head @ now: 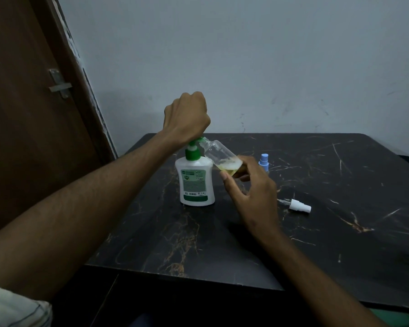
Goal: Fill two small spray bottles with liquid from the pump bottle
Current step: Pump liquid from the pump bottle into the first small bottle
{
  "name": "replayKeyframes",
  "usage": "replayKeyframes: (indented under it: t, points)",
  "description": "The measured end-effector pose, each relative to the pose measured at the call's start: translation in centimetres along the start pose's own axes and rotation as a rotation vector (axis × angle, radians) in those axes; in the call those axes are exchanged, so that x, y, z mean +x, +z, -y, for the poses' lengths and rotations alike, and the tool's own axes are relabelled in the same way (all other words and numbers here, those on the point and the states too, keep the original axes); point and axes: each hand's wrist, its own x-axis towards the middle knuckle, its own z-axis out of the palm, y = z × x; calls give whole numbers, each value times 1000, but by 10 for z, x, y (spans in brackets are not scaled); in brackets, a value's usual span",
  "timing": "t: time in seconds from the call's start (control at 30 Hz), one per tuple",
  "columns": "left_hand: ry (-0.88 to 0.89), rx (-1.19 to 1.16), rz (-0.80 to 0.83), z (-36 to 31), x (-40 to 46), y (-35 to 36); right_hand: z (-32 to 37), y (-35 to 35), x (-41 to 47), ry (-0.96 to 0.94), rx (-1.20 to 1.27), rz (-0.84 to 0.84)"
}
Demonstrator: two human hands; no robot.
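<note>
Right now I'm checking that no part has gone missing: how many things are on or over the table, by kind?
Pump bottle: 1
Clear small bottle, tilted at the pump spout, held by the right hand: 1
Loose white sprayer: 1
Blue sprayer, its bottle hidden behind the hand: 1
Total: 4

One camera on my head, looking forward and down across the desk (pixel 293 244).

It was the only view, wide-angled and close enough that both my forearms ran in from the bottom edge. My left hand (pixel 187 116) sat near the middle of the picture and my right hand (pixel 250 185) just below and to its right. The near edge of the desk crossed the lower part, its far edge met the grey wall (pixel 246 55) ahead, and a brown door (pixel 28 114) filled the left side.
</note>
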Motion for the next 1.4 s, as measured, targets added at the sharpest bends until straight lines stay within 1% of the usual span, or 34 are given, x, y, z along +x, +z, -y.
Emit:
replayKeyframes:
  t: [0.4, 0.53, 0.7, 0.9, 1.07, 1.27, 1.4]
  points:
    - [-9, 4, 16, 0, -1, 0, -1, 0, 0, 12, -4, 11]
    - [-8, 41, 10, -2, 0, -6, 2, -1, 0, 5, 7, 5]
    - [-25, 4, 4, -1, -3, -2, 3, -1, 0, 13, 20, 12]
    - [9, 30, 21, -3, -1, -9, 4, -2, 0, 13, 15, 14]
    - [-8, 7, 17, -3, -5, -4, 2, 0, 0, 14, 8, 17]
    - [4, 41, 20, -3, -2, -9, 3, 0, 0, 24, 3, 26]
    - [-25, -14, -6, -2, -5, -4, 2, -1, 0, 7, 21, 17]
